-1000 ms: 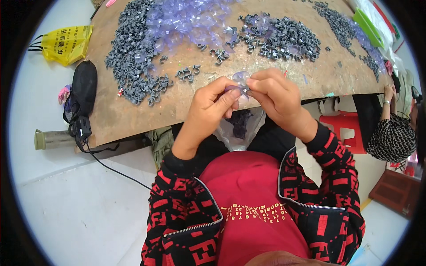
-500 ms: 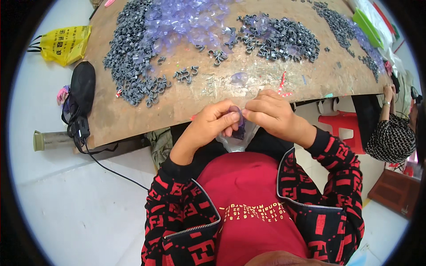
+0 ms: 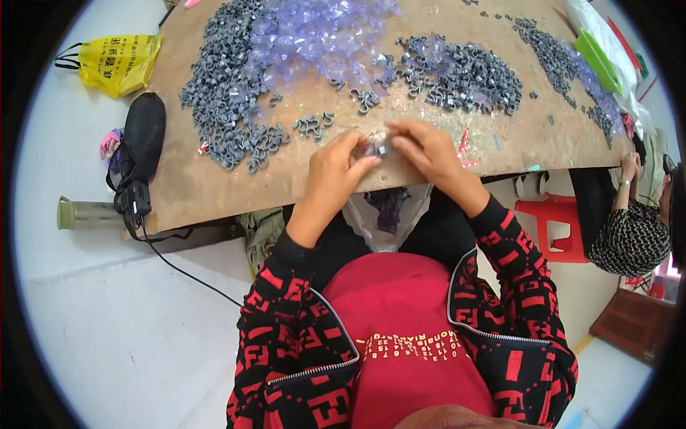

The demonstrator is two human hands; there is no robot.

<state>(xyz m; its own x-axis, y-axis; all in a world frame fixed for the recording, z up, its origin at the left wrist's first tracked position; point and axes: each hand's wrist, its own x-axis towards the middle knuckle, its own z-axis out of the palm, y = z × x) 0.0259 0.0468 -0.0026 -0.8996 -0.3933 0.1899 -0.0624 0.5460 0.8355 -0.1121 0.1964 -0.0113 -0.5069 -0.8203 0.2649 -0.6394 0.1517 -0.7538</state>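
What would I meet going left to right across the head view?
Yellow plastic bag with black handles → large heap of small grey curved plastic clips → person's left hand → person's right hand → red plastic stool → co-worker's hand.

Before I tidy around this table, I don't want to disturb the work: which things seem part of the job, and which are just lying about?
Likely the job:
- blurred small piece at the left hand
- grey clips
- clear purple pieces

Apparently just lying about:
- yellow bag
- black pouch
- green-capped bottle
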